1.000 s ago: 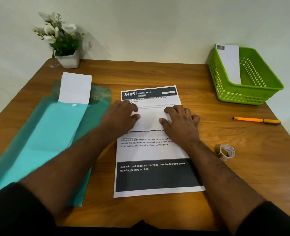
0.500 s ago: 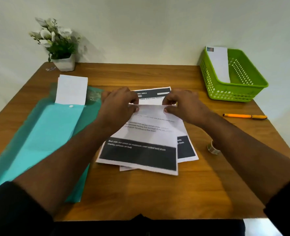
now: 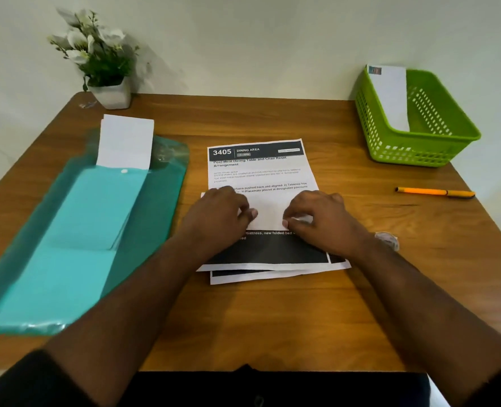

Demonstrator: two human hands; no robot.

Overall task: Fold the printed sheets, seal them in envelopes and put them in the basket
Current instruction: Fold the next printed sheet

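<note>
Both hands, left hand (image 3: 220, 212) and right hand (image 3: 317, 218), pinch the top printed sheet's (image 3: 261, 251) folded-over edge; another sheet lies beneath. Beyond the grip, blank envelopes (image 3: 126, 142) wait leftward. Far right, the green basket (image 3: 437, 148) holds one sealed envelope (image 3: 390, 98); most remains.

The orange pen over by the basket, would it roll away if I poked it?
Probably a little. The orange pen looks slim and round, lying flat on the smooth wooden table with nothing beside it. It seems light, so a poke should move it easily.
</note>
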